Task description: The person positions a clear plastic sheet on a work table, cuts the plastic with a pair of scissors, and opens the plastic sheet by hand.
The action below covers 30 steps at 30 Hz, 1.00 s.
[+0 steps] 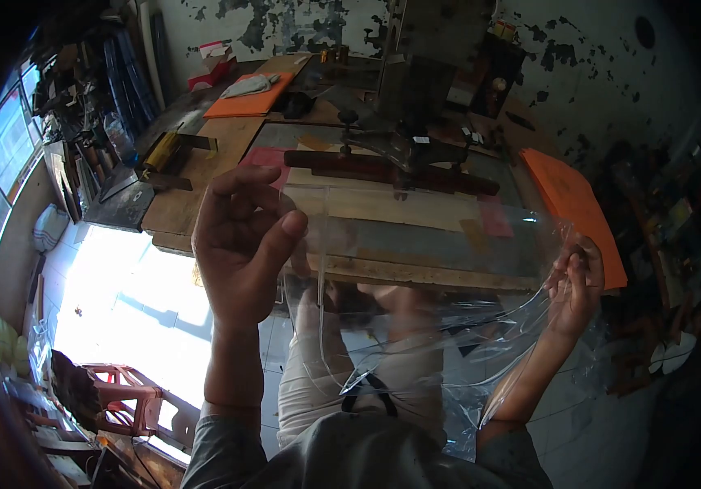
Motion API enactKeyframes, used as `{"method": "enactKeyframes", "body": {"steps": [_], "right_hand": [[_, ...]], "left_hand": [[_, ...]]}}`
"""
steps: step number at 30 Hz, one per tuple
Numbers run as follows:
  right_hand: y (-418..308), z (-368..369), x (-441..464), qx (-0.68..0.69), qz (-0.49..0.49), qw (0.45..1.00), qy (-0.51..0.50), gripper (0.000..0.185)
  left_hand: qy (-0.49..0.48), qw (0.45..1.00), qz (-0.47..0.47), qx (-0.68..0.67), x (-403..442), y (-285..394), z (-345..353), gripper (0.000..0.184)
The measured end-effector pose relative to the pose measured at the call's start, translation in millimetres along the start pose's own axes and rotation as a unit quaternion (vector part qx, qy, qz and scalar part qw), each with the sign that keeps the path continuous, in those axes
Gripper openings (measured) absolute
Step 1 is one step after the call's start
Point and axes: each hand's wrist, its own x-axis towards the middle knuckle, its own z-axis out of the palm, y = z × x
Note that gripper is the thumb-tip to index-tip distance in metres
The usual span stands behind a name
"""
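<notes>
- Film (481, 326), clear plastic, hangs mid-view, already lifted and spread between your hands.
- Your left hand (244, 236), nine o'clock, seems to pinch one edge; transparency blurs the contact.
- Your right hand (576, 285), three o'clock, grips the bunched opposite edge.
- Unfinished: slack folds towards four o'clock remain unflattened.

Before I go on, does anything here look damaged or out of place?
Yes: the back wall has dark, ragged patches where paint seems to have flaked off. The clear plastic is also creased toward the right hand, perhaps just from handling.
</notes>
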Motion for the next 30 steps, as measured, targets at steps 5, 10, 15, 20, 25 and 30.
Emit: {"method": "enactKeyframes", "body": {"steps": [5, 10, 15, 20, 25, 30], "right_hand": [[-5.4, -1.9, -2.3, 0.016, -0.014, 1.0, -0.009, 0.03], [-9.5, -2.2, -3.9, 0.015, -0.019, 1.0, -0.01, 0.031], [-11.3, -1.7, -5.0, 0.016, -0.016, 1.0, -0.014, 0.031], [-9.0, -3.0, -4.9, 0.018, -0.018, 1.0, -0.014, 0.03], [-10.5, -2.5, -5.3, 0.012, -0.013, 1.0, -0.014, 0.03], [-3.9, -2.0, -6.8, 0.024, 0.0, 1.0, 0.002, 0.03]], "left_hand": [[-0.01, 1.0, 0.004, -0.013, -3.4, 7.3, 1.0, 0.042], [-0.025, 0.999, 0.018, -0.038, -4.6, 9.1, -0.5, 0.041], [-0.028, 0.998, 0.023, -0.046, -5.9, 12.8, -0.1, 0.039], [-0.028, 0.999, 0.029, -0.037, -7.0, 15.7, 1.1, 0.039], [-0.028, 0.998, 0.038, -0.032, -8.3, 16.7, 0.4, 0.04], [-0.003, 0.999, 0.031, -0.006, -7.7, 9.2, -1.8, 0.041]]}}
